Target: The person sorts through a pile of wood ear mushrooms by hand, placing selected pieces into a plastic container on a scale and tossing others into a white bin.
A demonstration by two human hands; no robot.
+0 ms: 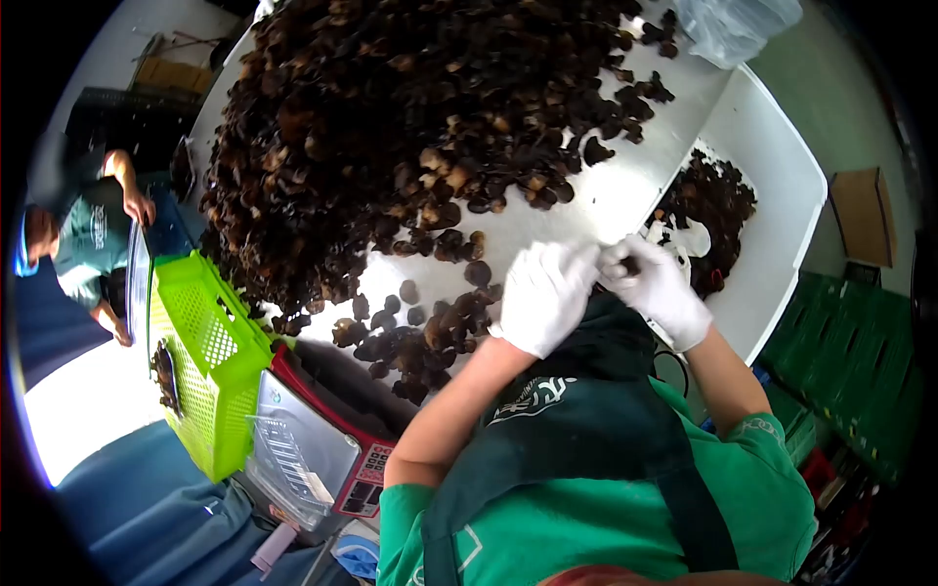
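My left hand (549,298), in a white glove, is held over the near edge of the metal table with its fingers curled in. Its fingertips are slightly blurred, so what they hold, if anything, is hidden. Close beside it, my right hand (664,298), also gloved in white, pinches a small dark mushroom piece (631,265) between thumb and fingers. Ahead of both hands lies a large heap of dark brown mushroom pieces (391,127). A smaller cluster of mushroom pieces (430,337) spreads to the left of my left hand.
A white bin (782,195) with more dark pieces and a white glove (692,239) stands at right. On the left are a lime-green basket (200,361) and a red-and-silver scale (303,439). A clear plastic bag (738,29) lies at the top. Another person (93,234) works at far left.
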